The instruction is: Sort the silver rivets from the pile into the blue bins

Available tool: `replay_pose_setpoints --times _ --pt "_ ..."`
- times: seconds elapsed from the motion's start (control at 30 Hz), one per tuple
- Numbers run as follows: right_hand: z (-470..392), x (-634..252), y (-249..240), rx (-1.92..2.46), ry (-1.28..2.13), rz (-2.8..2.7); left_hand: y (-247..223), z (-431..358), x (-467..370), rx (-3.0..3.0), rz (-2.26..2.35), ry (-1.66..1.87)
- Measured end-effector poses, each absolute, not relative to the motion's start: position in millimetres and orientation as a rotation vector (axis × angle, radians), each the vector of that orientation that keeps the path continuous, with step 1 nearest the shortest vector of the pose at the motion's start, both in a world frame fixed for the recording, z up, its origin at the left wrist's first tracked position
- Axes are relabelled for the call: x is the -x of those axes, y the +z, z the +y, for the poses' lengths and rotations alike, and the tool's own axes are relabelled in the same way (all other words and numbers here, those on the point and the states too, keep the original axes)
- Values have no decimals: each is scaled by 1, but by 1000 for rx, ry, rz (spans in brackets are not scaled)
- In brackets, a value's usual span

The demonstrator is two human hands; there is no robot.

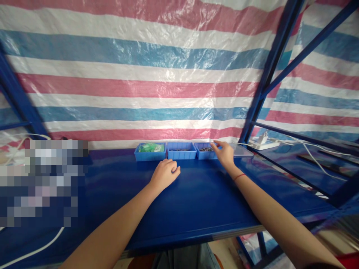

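Right hand (225,154) at the right bin (205,155), thumb and fingers slightly spread; left hand (163,174) loosely curled over the near table (196,201), any hold impossible to tell. Reads as a reach; small dark pieces (206,149) there would call for a fingertip pinch. Their shapes are unclear, bin's right end hidden by the hand.
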State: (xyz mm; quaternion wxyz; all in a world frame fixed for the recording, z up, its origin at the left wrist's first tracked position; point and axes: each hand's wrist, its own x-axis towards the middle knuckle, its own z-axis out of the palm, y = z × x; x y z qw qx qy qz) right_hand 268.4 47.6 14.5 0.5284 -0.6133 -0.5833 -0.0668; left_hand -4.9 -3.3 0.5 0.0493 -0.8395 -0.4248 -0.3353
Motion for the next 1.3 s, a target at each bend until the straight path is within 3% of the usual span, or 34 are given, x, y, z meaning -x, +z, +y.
replay_pose_setpoints --times 0.2,0.43,0.77,1.3 --pt "54 -284 7 1667 -560 -1433 1 -7 4 2629 -1260 -596" --pt "39 -262 8 1581 -813 -1800 5 -8 11 2588 -1328 -442" --pt "16 -241 -5 1668 -760 -2043 5 4 35 2482 -1389 -348" --pt "-6 -242 0 1983 -528 -1850 12 0 71 2093 -1822 -304"
